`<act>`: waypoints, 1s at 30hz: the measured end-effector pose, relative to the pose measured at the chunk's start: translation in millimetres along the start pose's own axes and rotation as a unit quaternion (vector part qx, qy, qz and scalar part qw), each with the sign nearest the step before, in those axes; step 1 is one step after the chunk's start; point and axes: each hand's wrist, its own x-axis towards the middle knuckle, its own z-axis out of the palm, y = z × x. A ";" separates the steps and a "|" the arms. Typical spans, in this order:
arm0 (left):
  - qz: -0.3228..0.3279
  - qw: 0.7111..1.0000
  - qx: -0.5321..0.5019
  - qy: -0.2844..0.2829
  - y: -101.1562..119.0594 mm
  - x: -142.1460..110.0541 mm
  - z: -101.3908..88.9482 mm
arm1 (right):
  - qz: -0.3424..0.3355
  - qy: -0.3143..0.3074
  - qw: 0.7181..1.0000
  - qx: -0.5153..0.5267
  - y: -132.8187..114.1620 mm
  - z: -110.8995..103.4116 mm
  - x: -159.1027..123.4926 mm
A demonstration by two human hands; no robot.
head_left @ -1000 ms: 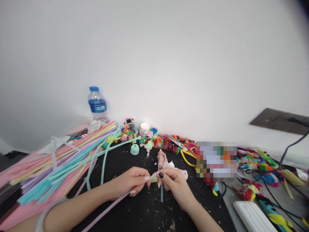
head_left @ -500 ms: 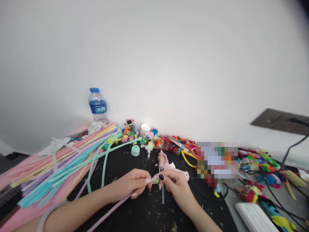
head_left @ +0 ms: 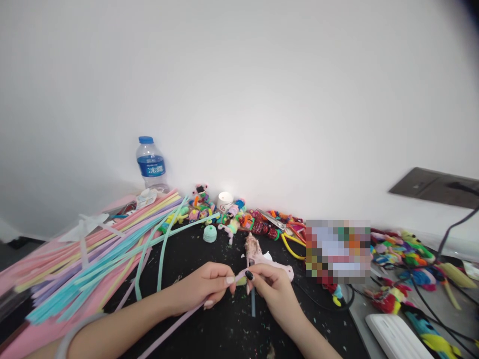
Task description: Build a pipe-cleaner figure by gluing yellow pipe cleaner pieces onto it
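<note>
A pale lilac pipe cleaner [head_left: 175, 331] runs from the bottom edge up through my left hand [head_left: 209, 285], which is closed on it. My right hand [head_left: 270, 289] pinches the same pipe cleaner near its upper end, thumb against fingers, a short way from the left fingertips. Just beyond the right hand lies a pink glue gun [head_left: 277, 266] with a browned nozzle end. Its clear glue stick [head_left: 253, 303] shows below the right fingers. A small coiled mint piece [head_left: 210, 233] sits on the black mat past my left hand.
Bundled pastel pipe cleaners [head_left: 112, 249] cover the left side, with a water bottle [head_left: 151, 164] behind. Along the wall lie several small colourful figures [head_left: 235, 219], a white cup [head_left: 225, 201] and yellow-handled scissors [head_left: 294, 248]. A white power bank [head_left: 392, 336] and cables lie at right.
Both hands keep almost the same place and the same hold on the lilac pipe cleaner. Only a very slight shift of the view shows.
</note>
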 end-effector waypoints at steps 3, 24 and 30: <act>0.000 1.000 0.002 0.002 0.3 -0.5 0.2 | -0.002 0.000 1.000 -0.003 0.6 -0.2 -0.1; 0.013 1.000 0.021 0.013 -1.7 0.7 -1.6 | -0.015 0.027 0.998 -0.056 0.7 -4.6 0.3; 0.031 0.996 0.078 0.026 -2.2 -0.5 -2.9 | -0.072 0.015 0.985 -0.156 -1.2 -6.7 0.1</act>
